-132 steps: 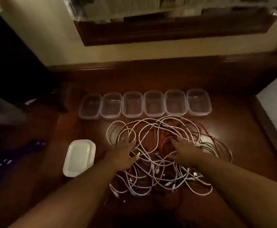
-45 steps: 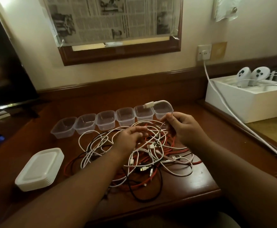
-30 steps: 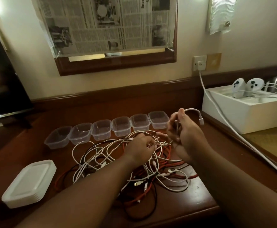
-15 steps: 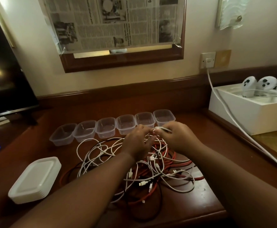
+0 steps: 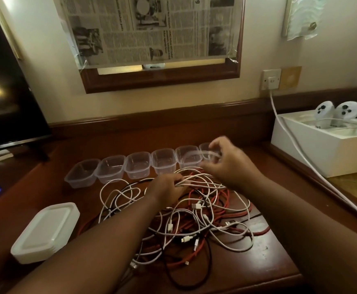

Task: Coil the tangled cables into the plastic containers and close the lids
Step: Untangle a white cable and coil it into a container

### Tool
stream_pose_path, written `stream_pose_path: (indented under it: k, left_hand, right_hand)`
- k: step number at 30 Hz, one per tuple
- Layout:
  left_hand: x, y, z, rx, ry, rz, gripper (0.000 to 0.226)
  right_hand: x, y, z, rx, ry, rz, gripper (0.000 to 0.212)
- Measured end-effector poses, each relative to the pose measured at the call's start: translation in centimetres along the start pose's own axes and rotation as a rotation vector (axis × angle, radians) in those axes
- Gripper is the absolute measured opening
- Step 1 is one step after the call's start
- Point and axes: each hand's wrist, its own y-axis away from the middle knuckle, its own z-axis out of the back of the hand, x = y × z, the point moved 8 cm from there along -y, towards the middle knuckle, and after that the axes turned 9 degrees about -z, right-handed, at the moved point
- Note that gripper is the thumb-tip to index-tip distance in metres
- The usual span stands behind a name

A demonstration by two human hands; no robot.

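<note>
A: What are the hands doing?
B: The left hand is gripping white strands in the cables. The right hand, at one o'clock, is pinching a blurred white loop.
A: And the containers?
B: Standing open in a row at twelve o'clock.

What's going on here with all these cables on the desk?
A person is sorting out a tangle of white, red and black cables on a wooden desk. The left hand grips white strands in the pile, while the right hand lifts a blurred white cable loop above it. Six clear plastic containers stand in a row behind, those in view empty, and a stack of white lids waits at the left. Nothing is packed yet.
</note>
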Motion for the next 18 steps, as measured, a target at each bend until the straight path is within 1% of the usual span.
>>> stream_pose_path:
  k: [1,2,3,5,7,8,9,11,13,14,16,18]
  left_hand:
    - [-0.4,-0.3,0.3,0.001,0.005,-0.012,0.023]
    - [-0.6,-0.6,0.6,0.005,0.007,-0.019,0.022]
    - [-0.8,-0.9,0.8,0.009,0.005,-0.027,0.021]
    - [-1.2,-1.5,1.4,0.008,-0.028,-0.050,0.018]
    - [-1.5,-1.6,1.8,0.011,-0.062,-0.076,0.013]
    - [-1.6,-1.6,1.9,0.021,-0.080,-0.084,0.013]
    - [-1.7,-1.4,2.0,0.022,-0.098,-0.097,0.015]
    - [-1.9,-0.9,2.3,-0.004,-0.123,-0.128,0.020]
    - [-1.9,-0.2,2.8,-0.062,-0.140,-0.160,0.020]
    - [-1.9,0.2,3.0,-0.092,-0.147,-0.183,0.022]
    - [-2.0,0.9,3.5,-0.131,-0.173,-0.234,0.022]
    - [-1.3,1.3,3.9,-0.117,-0.177,-0.211,0.019]
  right_hand:
    - [-0.9,-0.2,-1.3,0.057,0.297,-0.029,0.035]
    - [-1.6,-0.2,-2.3,0.130,0.504,-0.062,0.035]
    - [-2.2,0.0,-3.2,0.203,0.630,-0.089,0.032]
    - [-2.6,0.3,-4.1,0.289,0.706,-0.105,0.028]
    - [-2.1,0.5,-4.2,0.306,0.652,-0.072,0.024]
    - [-1.8,0.5,-4.0,0.292,0.548,-0.059,0.022]
    - [-1.4,0.6,-3.6,0.266,0.391,-0.062,0.023]
    - [-0.7,0.5,-2.4,0.186,-0.019,-0.084,0.023]
    - [-0.5,0.4,-1.1,0.096,-0.444,-0.137,0.015]
    - [-0.5,0.2,-0.6,0.077,-0.686,-0.174,0.015]
    - [0.1,-0.1,0.0,0.108,-1.144,-0.201,0.025]
    - [1.1,-0.1,0.7,0.151,-1.439,-0.193,0.027]
